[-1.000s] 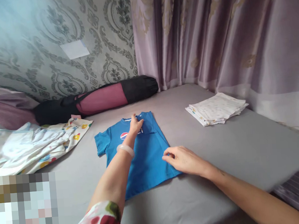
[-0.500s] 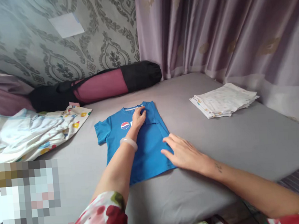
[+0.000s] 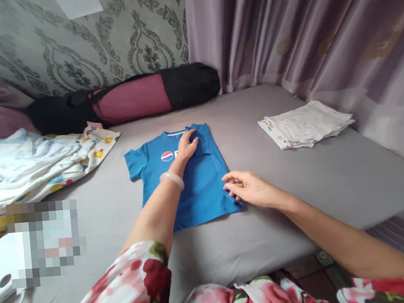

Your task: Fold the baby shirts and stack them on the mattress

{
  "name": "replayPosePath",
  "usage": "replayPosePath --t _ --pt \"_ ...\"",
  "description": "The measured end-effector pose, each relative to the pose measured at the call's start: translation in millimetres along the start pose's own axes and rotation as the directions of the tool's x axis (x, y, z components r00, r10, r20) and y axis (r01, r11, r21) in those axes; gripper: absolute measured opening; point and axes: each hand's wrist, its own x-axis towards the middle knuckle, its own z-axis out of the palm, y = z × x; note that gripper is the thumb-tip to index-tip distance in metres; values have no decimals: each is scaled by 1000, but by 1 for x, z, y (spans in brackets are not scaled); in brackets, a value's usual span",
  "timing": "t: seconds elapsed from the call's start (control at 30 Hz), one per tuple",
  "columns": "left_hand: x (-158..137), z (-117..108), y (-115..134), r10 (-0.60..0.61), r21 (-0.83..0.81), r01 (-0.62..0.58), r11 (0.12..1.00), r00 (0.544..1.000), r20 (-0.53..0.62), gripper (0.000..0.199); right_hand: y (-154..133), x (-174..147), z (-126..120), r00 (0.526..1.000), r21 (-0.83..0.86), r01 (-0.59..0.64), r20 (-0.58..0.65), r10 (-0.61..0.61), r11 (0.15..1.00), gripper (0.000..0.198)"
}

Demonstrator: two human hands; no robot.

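A blue T-shirt [image 3: 200, 189] lies front up on the bed, with a round red, white and blue logo on its chest. Its sleeve on the right is folded inward, and that side is turned in along a straight edge. My left hand [image 3: 187, 145] rests on the cloth near the collar, fingers extended over the folded shoulder and partly covering the print. At the lower right edge of the shirt is my right hand [image 3: 248, 188], its fingers loosely bent and the thumb a little apart. Whether its fingertips touch the fabric is hard to tell.
White patterned cloths [image 3: 306, 124] are stacked folded at the right. Loose, colourful-print cloths [image 3: 59, 158] are heaped at the left. A black and maroon long bag [image 3: 131, 101] lies against the wall. A white device [image 3: 6, 262] with a cable sits front left, beside a blurred-out patch.
My right hand has turned and its spread fingers have drawn together at the shirt's edge. My left hand stays on the shoulder. The view has tilted slightly downward.
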Motion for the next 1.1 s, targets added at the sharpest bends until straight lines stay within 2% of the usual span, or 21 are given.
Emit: replayPosePath --t 0.07,0.13,0.2,0.33,0.43,0.57,0.63,0.7,0.77,0.83,0.97,1.1 --pt "1 1 -3 11 -4 -11 1000 1000 -13 41 4 -3 -4 999 -30 -2 -46 0 1000 24" --pt "1 3 -5 22 -8 -22 1000 999 -26 41 8 -8 -8 991 -207 -13 -136 -15 978 24" --pt "2 4 -7 34 -16 -34 999 999 -30 40 9 -14 -10 987 -382 -64 -163 2 922 27" --pt "2 6 -10 42 -44 -44 998 998 -42 40 8 -21 -2 985 -478 -156 -135 103 864 23" --pt "2 6 -11 46 -57 -49 997 998 -43 41 6 -22 3 989 -492 -142 -101 106 859 22" --pt "2 7 -12 54 -56 -56 997 998 -37 45 -1 -15 -6 988 -505 -121 19 152 854 29" --pt "2 7 -13 62 -53 -64 997 997 -36 46 -6 -6 -13 995 -518 -71 23 97 853 33" --pt "2 8 -14 77 -57 -79 995 996 -44 46 -8 10 -14 996 -543 35 -50 -75 839 35" --pt "2 9 -15 87 -64 -90 994 995 -50 46 -5 31 -7 954 -598 160 -109 -278 785 40" --pt "2 10 -15 90 -69 -93 993 995 -50 46 4 51 5 920 -666 244 -71 -385 705 49" --pt "2 11 -16 118 -76 -124 989 990 -74 47 20 75 27 940 -743 222 -8 -340 631 65" --pt "1 12 -16 124 -92 -132 987 988 -87 49 16 80 25 947 -757 191 -25 -320 625 66"
